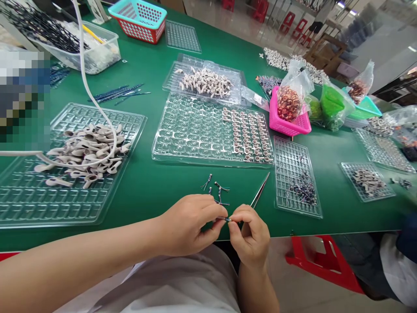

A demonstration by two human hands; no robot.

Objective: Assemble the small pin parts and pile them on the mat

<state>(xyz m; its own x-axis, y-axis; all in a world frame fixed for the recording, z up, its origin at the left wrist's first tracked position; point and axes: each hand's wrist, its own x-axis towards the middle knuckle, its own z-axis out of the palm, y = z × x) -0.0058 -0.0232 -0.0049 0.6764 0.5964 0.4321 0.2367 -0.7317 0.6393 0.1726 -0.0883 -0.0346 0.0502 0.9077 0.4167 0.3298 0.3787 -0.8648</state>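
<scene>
Two hands: left hand (190,224) and right hand (250,234), both closed, pinching one small part (228,219) between their fingertips.
Tweezers (259,192): poking out past the right hand, tips pointing away.
Wired parts (220,191): on the table (143,187), just beyond the left hand.
Large tray (192,126): farther beyond both hands, partly filled.
Shells (93,150): heaped left of the left hand.
</scene>
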